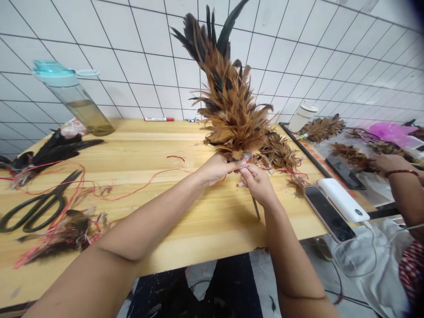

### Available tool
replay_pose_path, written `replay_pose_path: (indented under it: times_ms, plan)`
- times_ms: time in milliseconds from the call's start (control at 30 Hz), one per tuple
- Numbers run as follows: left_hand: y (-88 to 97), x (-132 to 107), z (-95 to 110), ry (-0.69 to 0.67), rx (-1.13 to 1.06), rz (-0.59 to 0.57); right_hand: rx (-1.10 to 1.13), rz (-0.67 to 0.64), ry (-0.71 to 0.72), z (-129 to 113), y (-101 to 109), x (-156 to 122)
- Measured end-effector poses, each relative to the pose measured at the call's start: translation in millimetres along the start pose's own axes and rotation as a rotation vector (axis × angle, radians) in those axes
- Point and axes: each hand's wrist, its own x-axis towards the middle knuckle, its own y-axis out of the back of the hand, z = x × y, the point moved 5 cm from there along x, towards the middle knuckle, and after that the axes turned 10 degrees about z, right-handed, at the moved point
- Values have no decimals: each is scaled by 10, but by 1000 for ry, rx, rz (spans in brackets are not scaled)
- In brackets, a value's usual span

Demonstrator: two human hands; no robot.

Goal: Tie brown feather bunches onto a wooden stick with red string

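Wooden tabletop lies open before you, its near edge below your forearms. Fingers of your left hand and right hand clamp the base of a brown feather duster, right of centre, hiding its core; scissors lie left, a power bank right.

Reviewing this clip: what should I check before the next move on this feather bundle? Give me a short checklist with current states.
1. Left hand and right hand both on the feather bundle: ok, gripping its base.
2. Bundle upright: ok.
3. Stick showing below the hands: ok.
4. Red thread at hand: ok, loose on the wooden table.
5. Scissors within reach: ok, lying left of the hands.
6. Binding tight at the base: cannot tell, fingers hide it.
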Motion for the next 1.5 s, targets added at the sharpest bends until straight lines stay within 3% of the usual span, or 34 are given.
replay_pose_path:
  times_ms: [167,267,500,633,767,933,1133,1233,1400,1500]
  plan:
    - [40,40,61,-90,164,-62,-31,131,-2,12,80,26]
    - [27,48,57,-107,147,-66,-25,206,18,-12,137,34]
    - [114,120,-64,-63,-5,104,-189,267,109,-100,148,24]
    - [69,79,-110,-18,-37,165,-440,311,161,-125,172,48]
    - [-109,-48,-79,46,-102,133,-872,461,108,-114,215,38]
    - [-190,-167,-47,62,-167,216,-1149,517,180,-88,61,-20]
    - [-85,-140,-167,-62,-39,446,-1123,508,225,-59,-147,-59]
    - [-42,-114,-172,-116,49,502,-1085,508,217,-75,-217,-73]
    - [24,-77,-117,-135,138,459,-989,492,166,-124,-228,-104]
    - [76,-24,-100,-172,104,358,-632,359,116,-119,-152,-82]
